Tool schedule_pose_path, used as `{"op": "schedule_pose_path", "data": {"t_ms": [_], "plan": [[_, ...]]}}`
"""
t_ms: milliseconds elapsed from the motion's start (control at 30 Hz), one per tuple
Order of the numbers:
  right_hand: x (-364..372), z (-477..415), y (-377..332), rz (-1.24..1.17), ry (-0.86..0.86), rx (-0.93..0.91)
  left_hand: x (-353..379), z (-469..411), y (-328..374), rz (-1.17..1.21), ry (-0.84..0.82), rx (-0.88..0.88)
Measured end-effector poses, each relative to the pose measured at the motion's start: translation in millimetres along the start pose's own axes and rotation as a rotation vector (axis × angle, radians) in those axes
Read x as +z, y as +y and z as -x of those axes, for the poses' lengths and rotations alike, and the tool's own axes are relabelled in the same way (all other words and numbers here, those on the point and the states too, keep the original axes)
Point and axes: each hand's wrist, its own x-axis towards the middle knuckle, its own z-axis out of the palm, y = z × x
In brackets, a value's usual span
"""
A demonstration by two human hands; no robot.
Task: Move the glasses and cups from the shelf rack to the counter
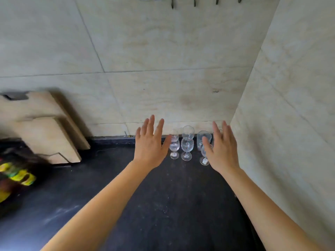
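Observation:
Several clear stemmed glasses [186,147] stand upright on the black counter [163,205], close to the tiled back wall near the right corner. My left hand [151,144] hovers just left of them, palm down, fingers spread, holding nothing. On the right side of the group, my right hand [222,147] is also spread and empty, and it covers part of the rightmost glasses [204,138]. No shelf rack is in view.
Wooden cutting boards [45,127] lean against the back wall at the left. A blurred dark object with yellow and green patches [16,176] sits at the left edge. Metal hooks [194,1] hang high on the wall. A tiled side wall [290,105] closes the right.

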Motion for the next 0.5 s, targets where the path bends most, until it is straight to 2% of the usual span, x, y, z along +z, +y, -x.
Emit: {"op": "schedule_pose_path", "data": {"t_ms": [133,300,500], "plan": [[11.3,29.8,-63.9,-0.009,0.004,-0.249,-62.6,97.4,-57.6,-0.184,0.094,-0.253],[44.5,85.6,-175.3,-0.091,-0.139,-0.503,-134.0,229.9,-123.7,-0.337,0.086,-0.573],[57.8,184.8,-324.9,-0.258,-0.236,-0.851,-218.8,384.8,-169.0,-0.398,0.235,-0.901]]}}
